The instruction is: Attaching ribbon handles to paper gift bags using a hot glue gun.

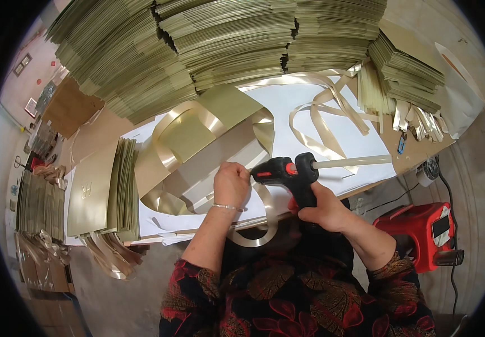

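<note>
The right hand (328, 209) grasps a black glue gun (276, 171), its fingers wrapped round the handle, above the near edge of the desk (413, 161). A pale glue stick (355, 162) sticks out of the gun's back, pointing right. The left hand (232, 182) is just beside the nozzle, its fingers curled inward; I cannot tell whether they pinch anything. Under that hand lies a large gold bag (228, 106), pale inside and trimmed with shiny ribbon (166, 135), on white paper (280, 100). A loose ribbon loop (256, 241) hangs past the desk edge. More ribbon (332, 129) lies right of the bag, tall gold stacks (225, 42) rise behind, and a smaller stack (94, 188) sits to the left
</note>
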A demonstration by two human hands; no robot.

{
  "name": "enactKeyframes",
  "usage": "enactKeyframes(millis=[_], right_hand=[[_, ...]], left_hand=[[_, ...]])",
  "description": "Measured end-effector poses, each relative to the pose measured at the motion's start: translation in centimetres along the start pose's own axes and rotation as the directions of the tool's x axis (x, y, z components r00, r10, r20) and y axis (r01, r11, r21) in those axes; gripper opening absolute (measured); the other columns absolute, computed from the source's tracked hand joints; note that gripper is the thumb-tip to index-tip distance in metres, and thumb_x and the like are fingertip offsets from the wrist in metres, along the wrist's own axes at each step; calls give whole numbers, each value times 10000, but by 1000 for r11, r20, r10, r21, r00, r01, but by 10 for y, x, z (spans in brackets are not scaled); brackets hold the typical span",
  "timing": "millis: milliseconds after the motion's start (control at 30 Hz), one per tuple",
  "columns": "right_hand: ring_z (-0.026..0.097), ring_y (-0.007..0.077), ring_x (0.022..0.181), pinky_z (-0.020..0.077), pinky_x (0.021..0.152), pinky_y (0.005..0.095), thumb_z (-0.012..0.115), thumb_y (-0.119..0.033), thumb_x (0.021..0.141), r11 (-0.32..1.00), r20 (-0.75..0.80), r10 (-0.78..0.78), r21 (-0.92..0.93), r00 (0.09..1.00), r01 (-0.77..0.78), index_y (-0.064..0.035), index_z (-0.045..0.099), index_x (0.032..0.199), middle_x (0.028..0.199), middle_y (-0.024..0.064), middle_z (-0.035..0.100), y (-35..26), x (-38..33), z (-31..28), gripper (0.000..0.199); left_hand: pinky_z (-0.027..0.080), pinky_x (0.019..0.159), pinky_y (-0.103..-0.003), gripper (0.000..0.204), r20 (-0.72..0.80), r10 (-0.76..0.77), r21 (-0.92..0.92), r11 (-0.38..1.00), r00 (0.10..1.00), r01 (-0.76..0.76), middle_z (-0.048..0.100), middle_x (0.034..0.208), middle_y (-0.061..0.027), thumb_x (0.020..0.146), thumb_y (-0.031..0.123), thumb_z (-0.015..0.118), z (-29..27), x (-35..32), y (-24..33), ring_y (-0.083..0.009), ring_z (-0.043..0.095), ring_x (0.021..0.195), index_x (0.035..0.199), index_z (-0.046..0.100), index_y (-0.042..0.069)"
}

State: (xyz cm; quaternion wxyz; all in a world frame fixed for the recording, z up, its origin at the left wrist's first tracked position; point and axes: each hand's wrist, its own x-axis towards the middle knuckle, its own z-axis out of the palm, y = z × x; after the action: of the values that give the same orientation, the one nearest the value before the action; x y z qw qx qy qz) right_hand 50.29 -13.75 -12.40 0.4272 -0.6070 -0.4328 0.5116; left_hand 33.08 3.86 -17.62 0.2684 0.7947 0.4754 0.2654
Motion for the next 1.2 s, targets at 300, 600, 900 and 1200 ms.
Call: enactKeyframes(millis=[300,600,900,1200], right_hand=[[616,164,866,496,778,307,620,3,727,992,7,-8,127,1000,7,12,524,1125,932,82,644,-7,-5,-17,409],[604,164,810,486,712,292,632,-26,726,999,79,36,19,996,-38,16,536,1055,900,78,639,-11,-1,-25,346],[614,160,800,498,699,287,641,-46,701,990,164,42,126,986,-63,26,513,1124,901,91,646,-15,3,-1,448],[610,146,817,495,712,292,669,-114,717,999,268,43,-12,962,-41,18,513,1107,912,69,641,-13,27,40,441]], left_hand=[[509,804,-393,116,19,290,208,935,957,-288,624,951,-150,786,17,635,2,-32,5,-341,593,909,877,704,3],[409,856,-419,316,-138,437,433,834,889,-343,614,1010,-84,692,-27,612,-76,-96,-17,-290,564,1003,983,665,83],[357,856,-408,369,-116,469,443,813,875,-377,596,1105,-65,705,53,669,-66,-120,-66,-261,544,1095,1062,678,146],[363,817,-418,367,-171,488,434,817,856,-379,583,1028,-50,669,72,667,-62,-119,-72,-260,548,1053,1022,695,167]])
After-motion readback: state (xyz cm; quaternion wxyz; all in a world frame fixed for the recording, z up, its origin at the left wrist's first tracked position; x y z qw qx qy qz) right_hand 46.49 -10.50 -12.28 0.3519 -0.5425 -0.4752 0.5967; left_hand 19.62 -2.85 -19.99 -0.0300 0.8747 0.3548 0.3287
